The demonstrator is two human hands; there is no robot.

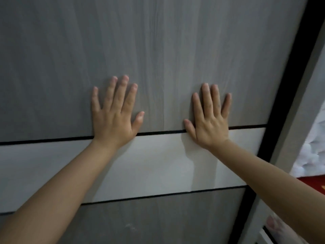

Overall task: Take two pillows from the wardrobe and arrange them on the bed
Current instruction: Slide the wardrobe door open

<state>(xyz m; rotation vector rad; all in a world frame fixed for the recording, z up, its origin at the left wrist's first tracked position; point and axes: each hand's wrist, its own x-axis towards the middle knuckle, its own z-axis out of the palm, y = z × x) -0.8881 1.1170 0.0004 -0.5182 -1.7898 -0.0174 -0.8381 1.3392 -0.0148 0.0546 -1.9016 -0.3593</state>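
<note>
A grey wood-grain wardrobe door (pixel 158 50) with a pale horizontal band fills the view. My left hand (pixel 115 117) lies flat on it, fingers spread, palm pressed to the panel just above the band. My right hand (pixel 210 120) is pressed flat the same way a little to the right. Neither hand holds anything. At the right edge, past the door's black frame (pixel 290 95), a narrow gap shows white fluffy bedding (pixel 314 152) inside. No pillow can be made out for certain. The bed is out of view.
A grey upright post (pixel 295 124) runs beside the black frame. Below the white bedding lies something red (pixel 314 184). More pale items show at the bottom right corner.
</note>
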